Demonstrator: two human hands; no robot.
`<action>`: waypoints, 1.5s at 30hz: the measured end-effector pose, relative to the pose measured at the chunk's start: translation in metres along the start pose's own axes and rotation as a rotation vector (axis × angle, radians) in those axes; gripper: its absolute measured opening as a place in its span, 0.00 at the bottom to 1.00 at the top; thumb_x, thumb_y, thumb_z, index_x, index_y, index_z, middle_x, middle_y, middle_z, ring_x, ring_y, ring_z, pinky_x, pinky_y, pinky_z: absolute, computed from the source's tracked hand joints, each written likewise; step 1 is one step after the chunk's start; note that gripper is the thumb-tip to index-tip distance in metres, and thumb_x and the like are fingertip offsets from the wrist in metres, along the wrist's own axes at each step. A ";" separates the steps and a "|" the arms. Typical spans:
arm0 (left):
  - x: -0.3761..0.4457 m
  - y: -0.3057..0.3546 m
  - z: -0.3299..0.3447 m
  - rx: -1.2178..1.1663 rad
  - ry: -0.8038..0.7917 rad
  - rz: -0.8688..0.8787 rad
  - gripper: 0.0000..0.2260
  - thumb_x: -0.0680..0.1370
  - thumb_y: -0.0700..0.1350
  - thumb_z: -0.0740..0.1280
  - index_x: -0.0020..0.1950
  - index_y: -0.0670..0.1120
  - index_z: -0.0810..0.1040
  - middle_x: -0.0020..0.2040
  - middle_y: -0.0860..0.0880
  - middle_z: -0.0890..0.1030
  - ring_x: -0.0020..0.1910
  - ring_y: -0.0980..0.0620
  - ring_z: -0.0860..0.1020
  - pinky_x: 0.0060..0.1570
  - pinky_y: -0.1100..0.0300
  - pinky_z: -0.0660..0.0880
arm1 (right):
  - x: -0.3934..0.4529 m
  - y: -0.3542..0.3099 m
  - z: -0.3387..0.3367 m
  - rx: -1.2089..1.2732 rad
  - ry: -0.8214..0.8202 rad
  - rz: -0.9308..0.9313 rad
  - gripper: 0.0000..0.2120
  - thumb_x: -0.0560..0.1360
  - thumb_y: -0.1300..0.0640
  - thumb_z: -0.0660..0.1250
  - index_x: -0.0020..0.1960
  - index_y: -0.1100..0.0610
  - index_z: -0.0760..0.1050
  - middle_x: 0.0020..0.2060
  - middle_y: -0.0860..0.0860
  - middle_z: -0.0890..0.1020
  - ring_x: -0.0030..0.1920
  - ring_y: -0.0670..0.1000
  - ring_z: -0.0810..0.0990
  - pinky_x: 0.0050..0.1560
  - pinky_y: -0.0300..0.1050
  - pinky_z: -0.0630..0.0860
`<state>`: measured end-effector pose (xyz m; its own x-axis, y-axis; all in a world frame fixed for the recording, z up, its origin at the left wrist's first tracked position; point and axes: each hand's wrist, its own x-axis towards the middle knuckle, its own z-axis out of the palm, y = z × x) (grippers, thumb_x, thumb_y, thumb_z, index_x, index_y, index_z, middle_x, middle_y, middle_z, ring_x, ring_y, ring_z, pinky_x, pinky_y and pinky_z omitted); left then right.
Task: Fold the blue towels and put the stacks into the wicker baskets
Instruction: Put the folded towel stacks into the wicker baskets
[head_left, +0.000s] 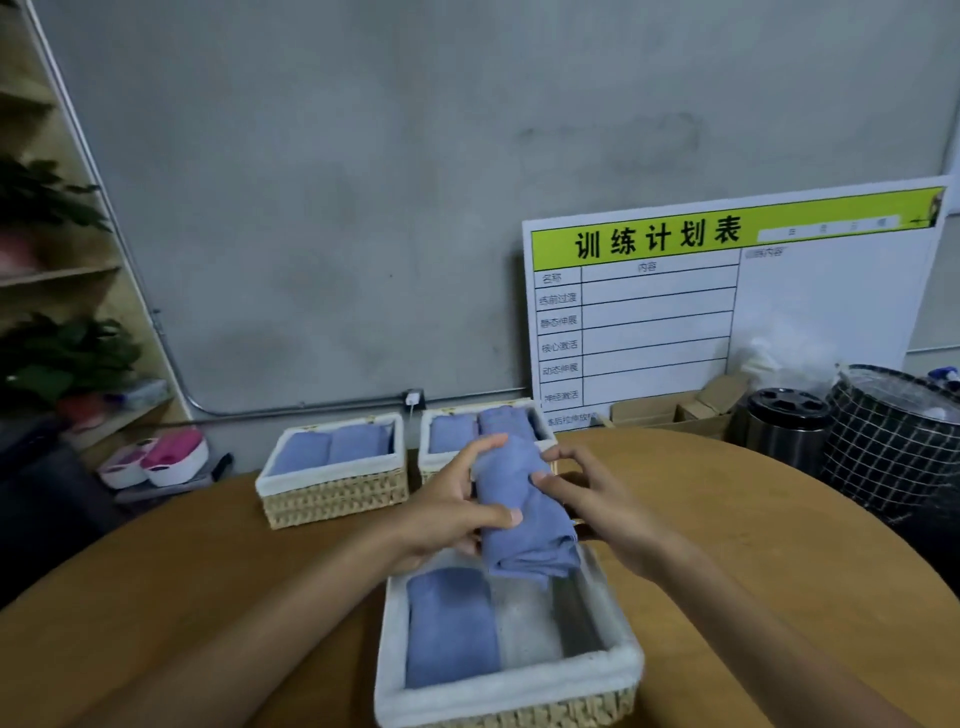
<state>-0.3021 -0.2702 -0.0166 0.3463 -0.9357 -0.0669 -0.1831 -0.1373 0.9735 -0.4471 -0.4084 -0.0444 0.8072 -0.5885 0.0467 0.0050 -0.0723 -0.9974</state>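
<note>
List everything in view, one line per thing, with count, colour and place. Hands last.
wicker baskets: three, straw with white lining; two at the table's far edge, one nearest the camera.
folded towels in baskets: five, blue; two in each far basket, one in the left half of the near basket.
held towel: one, blue, folded, above the near basket's empty right half.
table: one, brown wood, round.
planning board: one, white with green header, leaning on the wall.
cardboard boxes: brown, below the board; count unclear.
bins: two, dark, at right.
plants: two, green, on left shelves.
hands: left hand and right hand grip the held towel.
</note>
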 end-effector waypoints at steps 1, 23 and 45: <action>-0.007 -0.004 -0.002 -0.014 0.005 -0.004 0.33 0.74 0.35 0.74 0.71 0.64 0.69 0.63 0.45 0.79 0.48 0.53 0.84 0.38 0.55 0.80 | -0.003 -0.001 0.007 -0.008 -0.006 0.007 0.13 0.79 0.53 0.69 0.60 0.51 0.70 0.45 0.55 0.82 0.39 0.52 0.80 0.37 0.43 0.76; -0.030 -0.059 0.012 -0.165 -0.136 -0.266 0.25 0.72 0.28 0.73 0.60 0.51 0.70 0.60 0.43 0.76 0.57 0.45 0.81 0.60 0.41 0.78 | -0.025 0.013 0.009 -0.568 -0.149 0.010 0.39 0.72 0.57 0.77 0.76 0.46 0.60 0.46 0.39 0.72 0.44 0.38 0.75 0.38 0.26 0.69; -0.009 -0.055 0.006 1.085 -0.039 0.177 0.22 0.74 0.56 0.73 0.65 0.52 0.74 0.53 0.51 0.76 0.51 0.50 0.77 0.52 0.51 0.74 | -0.026 0.021 -0.006 -1.462 -0.203 -0.367 0.30 0.71 0.39 0.71 0.70 0.44 0.68 0.65 0.43 0.70 0.63 0.50 0.68 0.53 0.47 0.64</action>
<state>-0.3006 -0.2557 -0.0713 0.2096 -0.9773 0.0294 -0.9454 -0.1949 0.2614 -0.4716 -0.3995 -0.0664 0.9570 -0.2526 0.1429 -0.2554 -0.9668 0.0018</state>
